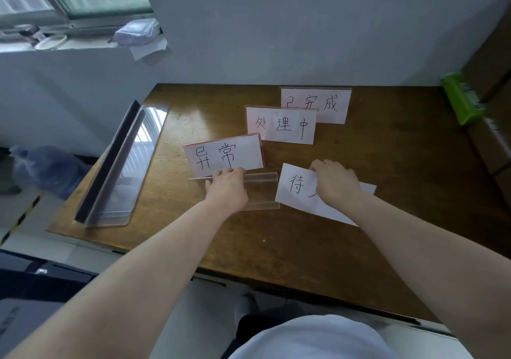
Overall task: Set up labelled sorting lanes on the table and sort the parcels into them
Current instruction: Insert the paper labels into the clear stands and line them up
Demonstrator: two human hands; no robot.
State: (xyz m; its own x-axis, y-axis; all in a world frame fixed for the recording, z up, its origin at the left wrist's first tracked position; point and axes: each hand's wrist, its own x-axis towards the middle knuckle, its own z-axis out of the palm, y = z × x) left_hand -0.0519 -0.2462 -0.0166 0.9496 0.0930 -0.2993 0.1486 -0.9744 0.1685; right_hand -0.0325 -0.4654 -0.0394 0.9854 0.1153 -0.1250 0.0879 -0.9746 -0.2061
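Left grip (227,186) lies on an empty clear holder (262,190), fingers curled over its upper edge. Right grip (336,183) pinches the top edge of a handwritten paper card (297,190). The card lies flat on the counter (276,248), under and around this grip, just right of the holder.

Three filled label stands rise beyond the grips. The nearest stand (224,155) touches the left fingertips, the middle stand (282,123) is farther off between the grips, and the far stand (323,101) is behind it. A large clear stand (124,170) lies well left of the left grip. A green pack (460,99) sits well beyond the right grip.
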